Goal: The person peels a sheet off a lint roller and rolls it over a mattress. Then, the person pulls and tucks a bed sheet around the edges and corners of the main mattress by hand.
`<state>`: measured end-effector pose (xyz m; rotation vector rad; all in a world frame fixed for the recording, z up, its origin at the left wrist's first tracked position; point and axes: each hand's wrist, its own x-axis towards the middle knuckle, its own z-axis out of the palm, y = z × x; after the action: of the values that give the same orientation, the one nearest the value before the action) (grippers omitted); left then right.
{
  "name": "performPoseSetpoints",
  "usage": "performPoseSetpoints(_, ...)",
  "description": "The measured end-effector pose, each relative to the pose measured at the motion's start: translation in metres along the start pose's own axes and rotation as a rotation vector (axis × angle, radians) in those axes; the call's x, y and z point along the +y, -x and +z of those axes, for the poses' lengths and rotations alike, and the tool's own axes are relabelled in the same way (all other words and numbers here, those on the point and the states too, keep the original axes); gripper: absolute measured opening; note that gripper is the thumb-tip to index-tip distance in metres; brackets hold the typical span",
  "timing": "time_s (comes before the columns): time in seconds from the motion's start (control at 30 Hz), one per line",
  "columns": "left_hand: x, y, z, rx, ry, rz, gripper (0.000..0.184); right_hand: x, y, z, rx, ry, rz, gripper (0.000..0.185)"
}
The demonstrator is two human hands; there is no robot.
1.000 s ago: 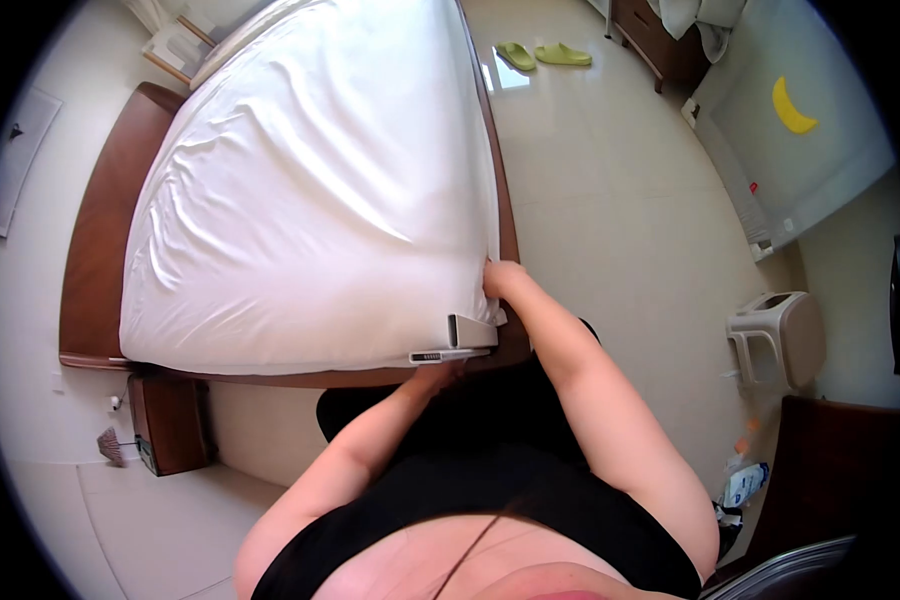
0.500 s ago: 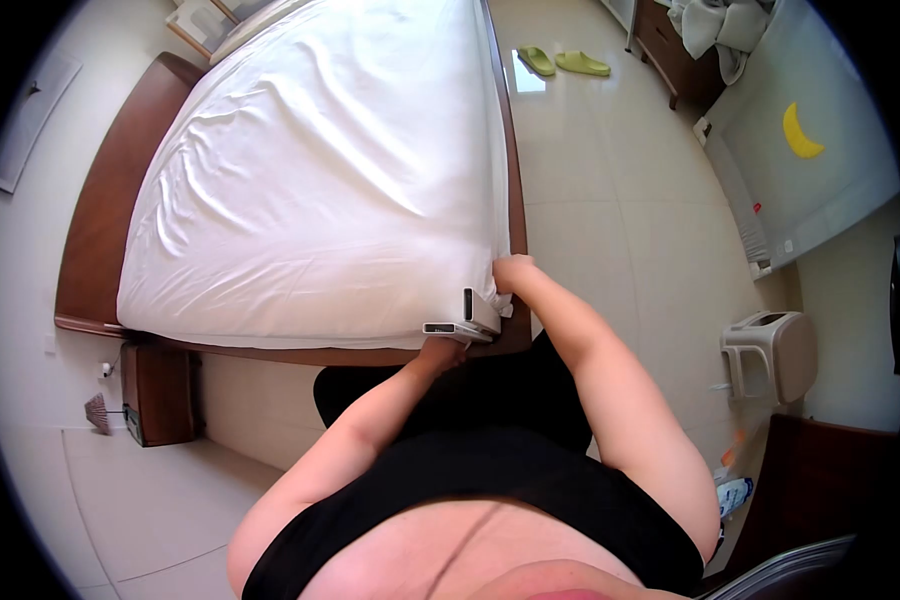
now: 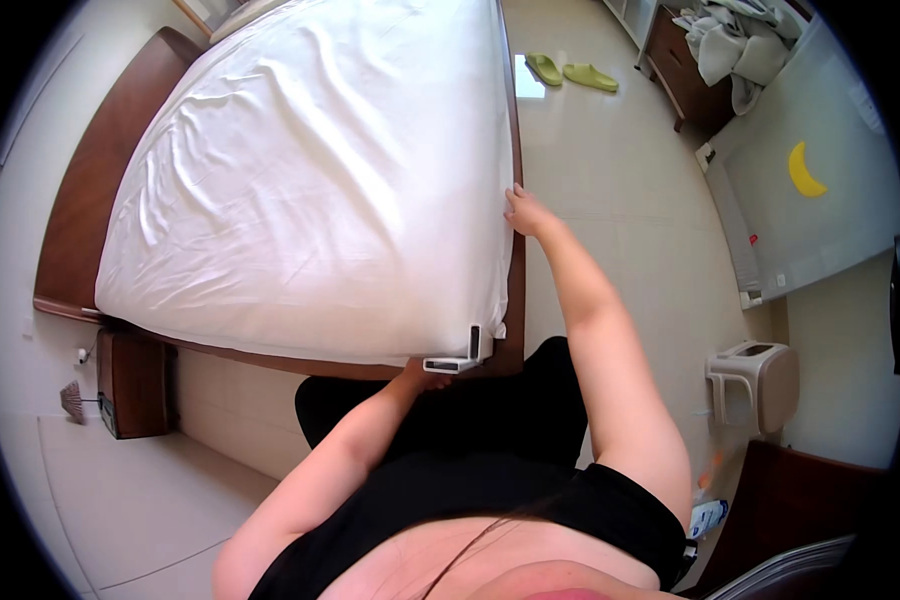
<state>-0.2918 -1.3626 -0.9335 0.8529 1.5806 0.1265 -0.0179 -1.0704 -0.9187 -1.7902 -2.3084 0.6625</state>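
A white sheet covers the mattress, wrinkled toward the headboard side. At its near right corner sits a white angled corner piece with two dark slots, one along each side. My left hand is at the near mattress edge, beside and just below this piece. Its fingers look curled, partly hidden, and what they hold does not show. Farther up the right side, my right hand touches the sheet's edge by the brown bed frame, thumb and fingers apart.
A brown headboard and a nightstand are on the left. Green slippers lie on the tiled floor. To the right are a beige stool, a grey panel with a yellow moon, and a dresser piled with cloth.
My right hand has left the corner and moved up along the sheet's right edge, its fingers opening. My left hand has shifted slightly left. The view has tilted a little.
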Motion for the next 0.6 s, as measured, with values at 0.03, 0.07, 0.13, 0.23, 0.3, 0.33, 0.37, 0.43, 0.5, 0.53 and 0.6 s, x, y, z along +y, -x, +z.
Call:
performPoseSetpoints(0.03, 0.000, 0.000, 0.000, -0.001, 0.005, 0.004, 0.033, -0.004, -0.010, 0.001, -0.047, 0.047, 0.032, 0.059)
performPoseSetpoints(0.07, 0.006, 0.001, 0.000, 0.003, 0.004, 0.021, 0.033, -0.014, -0.015, -0.003, -0.094, 0.093, 0.065, 0.061)
performPoseSetpoints(0.13, 0.018, 0.002, -0.001, 0.009, 0.004, 0.043, 0.032, -0.034, -0.023, -0.011, -0.134, 0.226, 0.016, 0.060)
performPoseSetpoints(0.23, 0.030, -0.002, -0.002, 0.014, 0.007, 0.060, 0.032, -0.045, -0.045, -0.017, -0.196, 0.481, -0.090, 0.060)
performPoseSetpoints(0.3, 0.032, -0.002, -0.002, 0.015, 0.013, 0.061, 0.031, -0.061, -0.041, -0.041, -0.290, 0.641, -0.136, 0.062)
performPoseSetpoints(0.33, 0.033, -0.002, -0.002, 0.018, 0.011, 0.062, 0.031, -0.070, -0.041, -0.053, -0.318, 0.680, -0.146, 0.062)
performPoseSetpoints(0.37, 0.034, -0.001, -0.002, 0.018, 0.013, 0.067, 0.030, -0.073, -0.041, -0.056, -0.341, 0.694, -0.154, 0.063)
performPoseSetpoints(0.43, 0.034, 0.002, -0.001, 0.022, 0.018, 0.069, 0.030, -0.080, -0.038, -0.062, -0.408, 0.687, -0.170, 0.065)
performPoseSetpoints(0.5, 0.031, 0.006, -0.003, 0.024, 0.024, 0.070, 0.030, -0.083, -0.039, -0.062, -0.486, 0.641, -0.187, 0.066)
performPoseSetpoints(0.53, 0.030, 0.009, -0.003, 0.026, 0.024, 0.069, 0.029, -0.083, -0.036, -0.061, -0.528, 0.613, -0.197, 0.067)
performPoseSetpoints(0.6, 0.029, 0.010, -0.004, 0.025, 0.023, 0.070, 0.029, -0.078, -0.015, -0.057, -0.565, 0.559, -0.239, 0.069)
